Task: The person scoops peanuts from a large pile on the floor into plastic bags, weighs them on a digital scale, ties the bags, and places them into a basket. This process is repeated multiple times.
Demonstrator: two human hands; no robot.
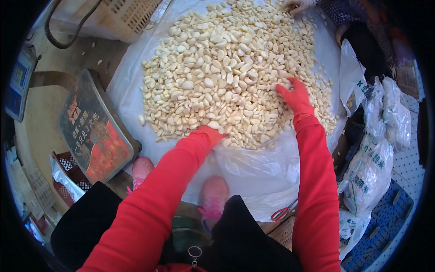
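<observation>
A broad heap of peeled garlic cloves (217,78) is spread before me on a white plastic sheet (251,170). My left hand (211,134) presses into the near edge of the heap; its fingertips are hidden among the cloves, so I cannot tell if it holds any. On the right side of the heap, my right hand (295,95) rests with thumb and fingers apart, touching cloves, nothing visible in its grasp. Both hands look red, as the sleeves do.
At the left lies a platform scale (97,132) with its display (20,78), below a plastic crate (125,17). Red-handled scissors (280,214) lie at the sheet's near edge. Filled plastic bags (368,170) line the right. Another person's gloved hand (299,5) touches the heap's far side.
</observation>
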